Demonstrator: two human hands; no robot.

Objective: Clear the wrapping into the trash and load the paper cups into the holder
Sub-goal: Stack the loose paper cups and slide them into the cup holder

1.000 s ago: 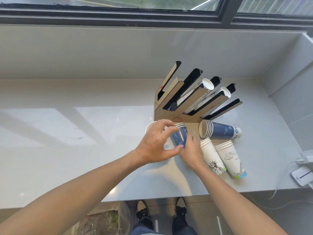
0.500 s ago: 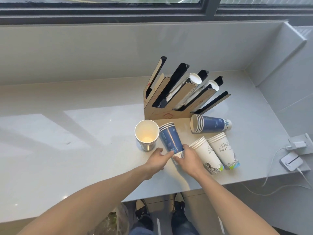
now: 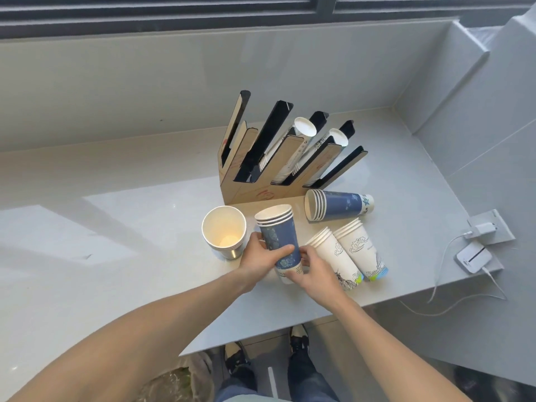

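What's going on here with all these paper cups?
A person is sorting paper cups on a counter. Both hands hold a short stack of blue cups: the left hand grips its side, the right hand holds its bottom end. A cardboard holder stands behind, with two of its slots already filled with white cups. Another blue stack and two white stacks lie on their sides nearby, and one stack stands upright to the left.

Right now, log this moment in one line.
left hand: grips blue cups | right hand: holds their base | holder: two slots filled
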